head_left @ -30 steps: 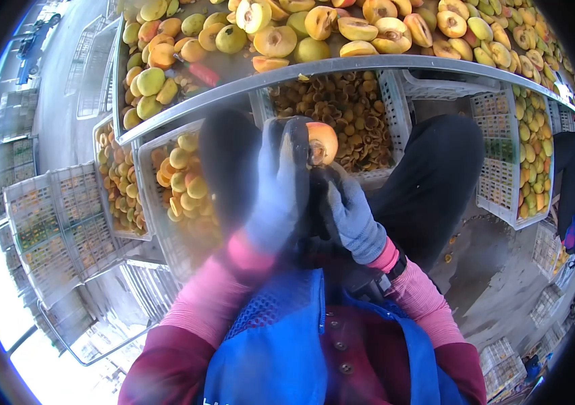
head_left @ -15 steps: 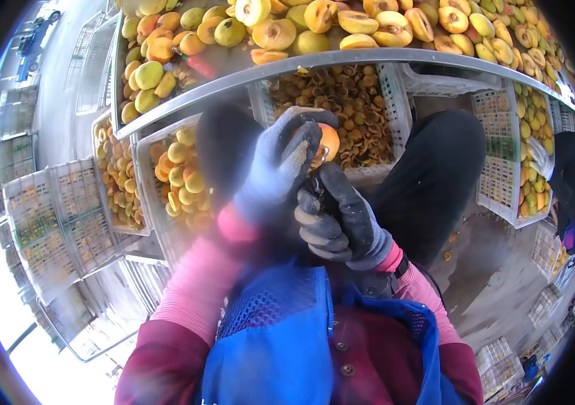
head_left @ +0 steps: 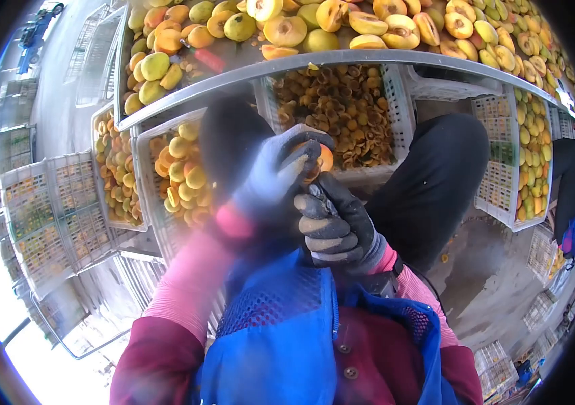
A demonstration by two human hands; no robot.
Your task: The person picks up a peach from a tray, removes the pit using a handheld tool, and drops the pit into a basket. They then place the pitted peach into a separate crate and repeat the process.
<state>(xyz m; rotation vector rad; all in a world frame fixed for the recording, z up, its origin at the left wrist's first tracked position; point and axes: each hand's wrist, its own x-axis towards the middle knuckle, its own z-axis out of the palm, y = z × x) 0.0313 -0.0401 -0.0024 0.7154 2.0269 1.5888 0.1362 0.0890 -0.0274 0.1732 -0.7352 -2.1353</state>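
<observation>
In front of my lap, my left hand (head_left: 281, 165) in a grey glove is closed around a yellow peach (head_left: 326, 159), which is partly hidden by the fingers. Just below it, my right hand (head_left: 336, 226), in a dark-palmed grey glove, grips a small tool (head_left: 322, 197) pointed at the fruit. Its handle is mostly covered, so I cannot tell its exact kind. Beyond the hands, a crate (head_left: 401, 111) holds brownish-orange, cup-shaped fruit scraps. Peach halves (head_left: 285, 31) lie with whole peaches on the metal-edged table.
A red-handled tool (head_left: 210, 59) lies on the table near its metal edge (head_left: 247, 82). Crates of peaches (head_left: 186, 162) stand left of my knees, with another peach crate (head_left: 534, 155) at right. Stacked crates (head_left: 55, 216) are farther left. Another person's dark-clothed leg (head_left: 566, 177) shows at far right.
My left hand and the peach have shifted slightly down, and the fruit is turned so less of it shows. My right hand still grips the tool close to it.
</observation>
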